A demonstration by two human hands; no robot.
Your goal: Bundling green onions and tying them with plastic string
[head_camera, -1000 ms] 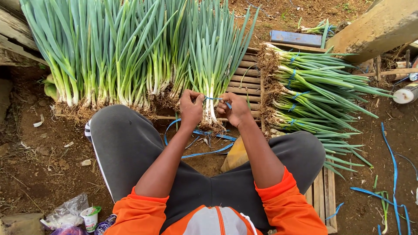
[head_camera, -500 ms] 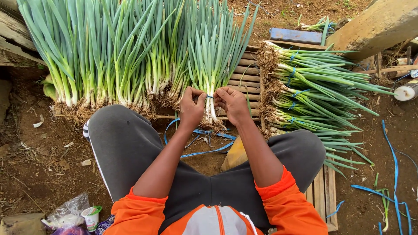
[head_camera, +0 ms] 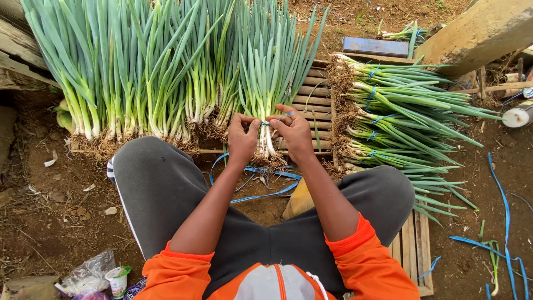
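A bunch of green onions (head_camera: 270,72) stands upright in front of me, white stalks and roots at the bottom. My left hand (head_camera: 242,137) and my right hand (head_camera: 291,131) meet at its white stalks, both pinching a thin blue strap (head_camera: 266,123) wound around the bunch. Loose ends of blue strap (head_camera: 261,175) trail on the soil between my knees.
A long row of upright green onions (head_camera: 139,78) stretches to the left. Tied bundles (head_camera: 400,116) lie stacked on a slatted wooden pallet (head_camera: 413,244) at right. Blue straps (head_camera: 505,222) lie on the dirt at right. A plastic cup and bag (head_camera: 105,275) sit lower left.
My hands have come closer together at the bunch's stalks, and the blue strap has been drawn tighter around it.
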